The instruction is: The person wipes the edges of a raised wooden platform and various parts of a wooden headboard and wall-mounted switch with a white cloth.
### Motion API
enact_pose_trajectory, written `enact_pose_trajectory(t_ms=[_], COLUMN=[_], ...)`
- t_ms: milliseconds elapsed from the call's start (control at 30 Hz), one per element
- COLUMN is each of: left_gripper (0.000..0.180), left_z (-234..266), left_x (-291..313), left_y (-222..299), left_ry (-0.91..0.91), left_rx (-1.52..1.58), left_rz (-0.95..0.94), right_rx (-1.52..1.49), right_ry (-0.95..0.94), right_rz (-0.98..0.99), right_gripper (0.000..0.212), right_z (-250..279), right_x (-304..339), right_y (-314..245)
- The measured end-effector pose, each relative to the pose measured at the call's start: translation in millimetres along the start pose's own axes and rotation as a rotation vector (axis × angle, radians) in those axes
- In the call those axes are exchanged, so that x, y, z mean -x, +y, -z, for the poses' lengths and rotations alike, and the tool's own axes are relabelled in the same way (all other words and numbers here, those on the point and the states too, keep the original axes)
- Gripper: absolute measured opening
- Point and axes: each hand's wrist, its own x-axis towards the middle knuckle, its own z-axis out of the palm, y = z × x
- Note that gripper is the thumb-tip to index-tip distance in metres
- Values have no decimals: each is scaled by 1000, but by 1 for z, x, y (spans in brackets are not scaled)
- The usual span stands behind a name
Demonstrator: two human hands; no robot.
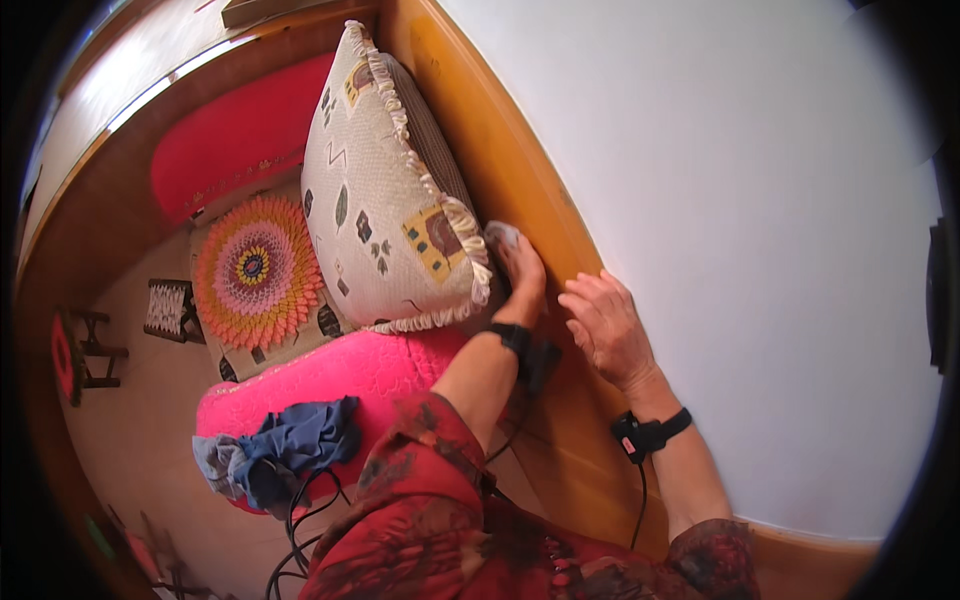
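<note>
Left hand [520, 270] on grey cloth [498, 236], right hand [606, 325] flat on wooden backrest [520, 190].

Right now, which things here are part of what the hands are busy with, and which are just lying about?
In use:
left hand
grey cloth
wooden ledge
right hand
frilled cushion

Lying about:
blue cloth
pink cushion
flower cushion
small stool

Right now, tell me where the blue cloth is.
In the head view, lower left: the blue cloth lies bunched on the pink cushion, below the cream patterned pillow and left of the left hand.
</note>
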Motion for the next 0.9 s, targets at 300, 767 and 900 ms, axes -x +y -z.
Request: enact_pose_trajectory(t_ms=[300, 767, 900], left_gripper=[62, 45, 47], left_z=[68, 36, 42], left_x=[199, -13, 27], left_y=[-89, 104, 108], left_ry=[-296, 1, -29], left_rx=[263, 156, 113], left_rz=[52, -407, -594], right_rx=[85, 68, 49], right_ry=[-21, -129, -145], right_rz=[3, -23, -58], right_gripper=[28, 30, 31], right_z=[0, 4, 7], right_x=[12, 8, 8], right_y=[3, 3, 2])
